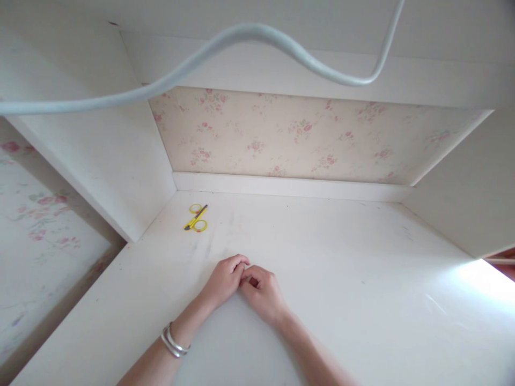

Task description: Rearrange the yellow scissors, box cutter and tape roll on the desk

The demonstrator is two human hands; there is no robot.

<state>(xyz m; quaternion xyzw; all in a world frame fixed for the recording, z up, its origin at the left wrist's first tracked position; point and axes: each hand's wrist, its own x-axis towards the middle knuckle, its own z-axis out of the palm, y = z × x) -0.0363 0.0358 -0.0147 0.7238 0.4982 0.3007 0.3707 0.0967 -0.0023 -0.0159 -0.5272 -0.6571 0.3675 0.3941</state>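
Observation:
My left hand (226, 279) rests on the white desk (322, 300) with its fingers curled in and a silver double bangle (174, 342) round the wrist. Against its fingertips lies my right hand (265, 294), also curled, thumb close to the fingers. No object shows in either hand, though the insides of the fingers are partly hidden. Beyond my left hand, towards the back left, is a yellow and dark utility knife (196, 217), set at a slant. Two thin yellow tape rolls lie beside it, one roll (190, 209) behind and the other (206, 225) in front.
A white side panel (120, 161) borders the desk on the left, another (454, 198) on the right. Floral wallpaper (273, 139) covers the back wall above a low ledge (289, 186). A pale cable (257, 31) crosses the top of the view near the camera.

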